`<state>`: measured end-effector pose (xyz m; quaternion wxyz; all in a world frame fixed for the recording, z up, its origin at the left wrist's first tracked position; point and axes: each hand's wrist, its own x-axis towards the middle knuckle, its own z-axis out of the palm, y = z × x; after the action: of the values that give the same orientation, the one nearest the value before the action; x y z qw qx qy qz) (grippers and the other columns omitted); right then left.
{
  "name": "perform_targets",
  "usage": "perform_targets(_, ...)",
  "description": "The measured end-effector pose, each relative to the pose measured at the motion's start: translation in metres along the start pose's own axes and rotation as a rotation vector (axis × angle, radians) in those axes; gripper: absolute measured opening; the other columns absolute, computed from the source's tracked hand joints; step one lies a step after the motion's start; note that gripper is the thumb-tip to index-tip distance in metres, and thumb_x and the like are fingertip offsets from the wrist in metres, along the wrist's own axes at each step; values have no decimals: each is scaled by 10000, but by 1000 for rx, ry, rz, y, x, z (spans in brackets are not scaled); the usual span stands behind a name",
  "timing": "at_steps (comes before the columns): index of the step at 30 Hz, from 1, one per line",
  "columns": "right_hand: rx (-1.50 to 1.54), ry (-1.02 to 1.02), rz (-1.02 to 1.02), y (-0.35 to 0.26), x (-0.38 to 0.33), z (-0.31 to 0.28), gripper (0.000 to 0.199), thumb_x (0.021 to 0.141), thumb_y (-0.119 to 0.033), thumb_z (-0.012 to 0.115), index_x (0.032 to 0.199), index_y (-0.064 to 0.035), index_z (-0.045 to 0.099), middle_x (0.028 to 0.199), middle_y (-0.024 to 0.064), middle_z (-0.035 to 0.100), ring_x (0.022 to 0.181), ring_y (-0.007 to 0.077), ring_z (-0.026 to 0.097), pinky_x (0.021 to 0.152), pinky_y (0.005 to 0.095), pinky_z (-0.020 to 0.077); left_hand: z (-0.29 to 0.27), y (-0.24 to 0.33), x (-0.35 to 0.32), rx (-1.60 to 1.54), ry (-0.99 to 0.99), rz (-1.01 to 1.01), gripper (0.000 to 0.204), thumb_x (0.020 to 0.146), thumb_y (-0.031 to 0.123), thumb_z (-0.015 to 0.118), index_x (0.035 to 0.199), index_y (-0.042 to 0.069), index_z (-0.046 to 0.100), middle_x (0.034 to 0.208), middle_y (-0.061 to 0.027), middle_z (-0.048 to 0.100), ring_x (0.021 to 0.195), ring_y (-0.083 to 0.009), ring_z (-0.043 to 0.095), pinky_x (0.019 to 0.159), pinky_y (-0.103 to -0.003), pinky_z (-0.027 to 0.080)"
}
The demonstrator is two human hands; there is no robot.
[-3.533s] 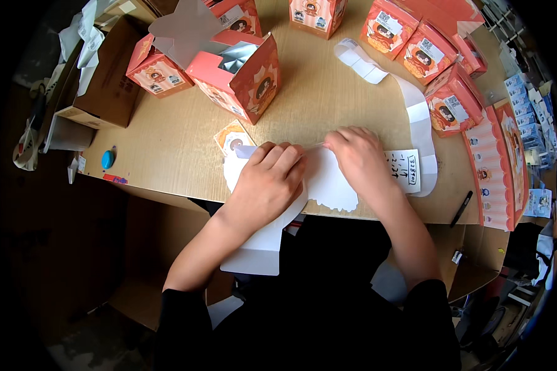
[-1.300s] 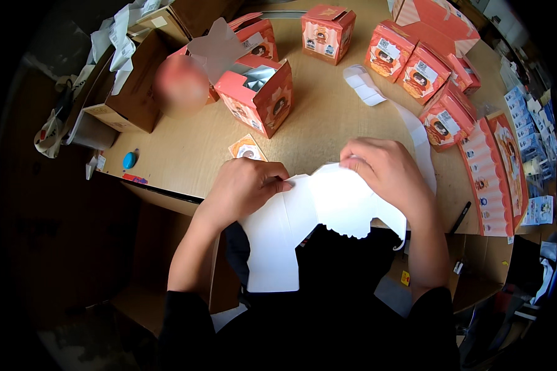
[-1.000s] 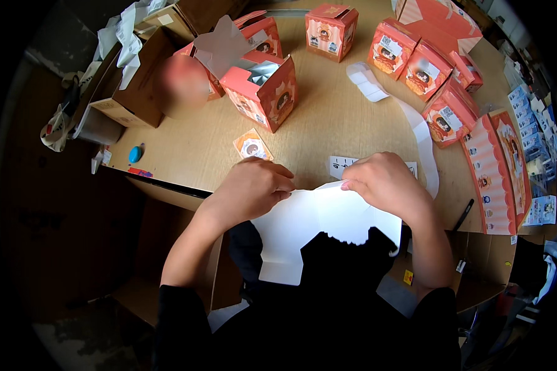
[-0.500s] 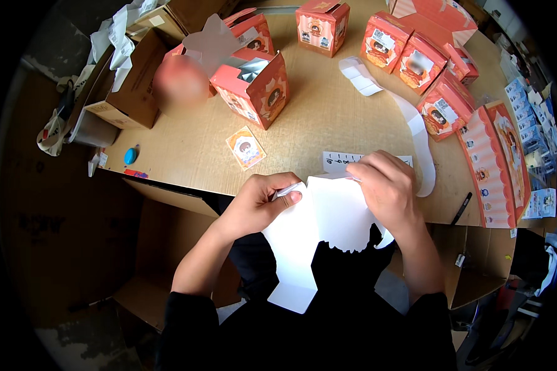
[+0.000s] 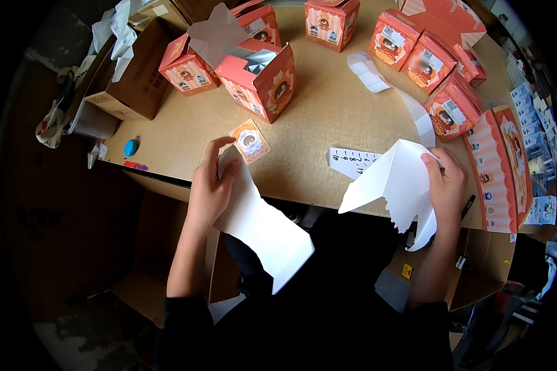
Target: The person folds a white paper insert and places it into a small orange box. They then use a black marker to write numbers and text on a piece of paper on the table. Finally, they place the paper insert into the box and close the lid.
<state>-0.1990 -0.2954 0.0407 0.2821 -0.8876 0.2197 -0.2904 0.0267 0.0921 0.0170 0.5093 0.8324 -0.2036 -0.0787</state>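
My left hand [image 5: 208,188] pinches one end of a long white cardboard piece [image 5: 263,232], which hangs slanting over the table's front edge above my lap. Its fingertips are beside a small orange square card [image 5: 250,141] lying on the table. On the other side, my right hand [image 5: 447,188] grips a separate folded white cardboard piece [image 5: 399,173] with a scalloped lower edge. A gap lies between the two pieces. Partly under the right piece is a white slip with handwriting [image 5: 349,162].
An open red box [image 5: 259,83] with silvery contents stands behind the orange card. More red boxes [image 5: 331,23] stand at the back and right. A label strip [image 5: 408,105] curls across the table [image 5: 315,117]. A blue round object [image 5: 130,147] sits left; a black pen [image 5: 468,206] lies right.
The white cardboard, joined between my hands before, is now in two separate pieces. My left hand has moved left and up, my right hand to the right.
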Motion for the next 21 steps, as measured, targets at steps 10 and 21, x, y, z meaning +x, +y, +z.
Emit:
perform_targets(10, 414, -280, 198, -57, -1, 54, 341, 1061, -189, 777, 1200, 120, 745, 821, 141, 770, 728, 129, 698, 678, 332, 591, 64, 6, -10, -84, -315, 50, 314, 1041, -63, 641, 1323, -39, 778, 1188, -124, 762, 1044, -188, 725, 922, -313, 561)
perform_targets(21, 311, -458, 83, -66, -11, 58, 337, 1069, -211, 763, 1240, 79, 752, 961, 197, 809, 883, 173, 762, 815, 365, 589, 89, -11, -40, -639, -490, -277, 521, 1079, 380, 829, 1335, -57, 707, 1229, -92, 782, 1028, -103, 706, 868, -256, 559)
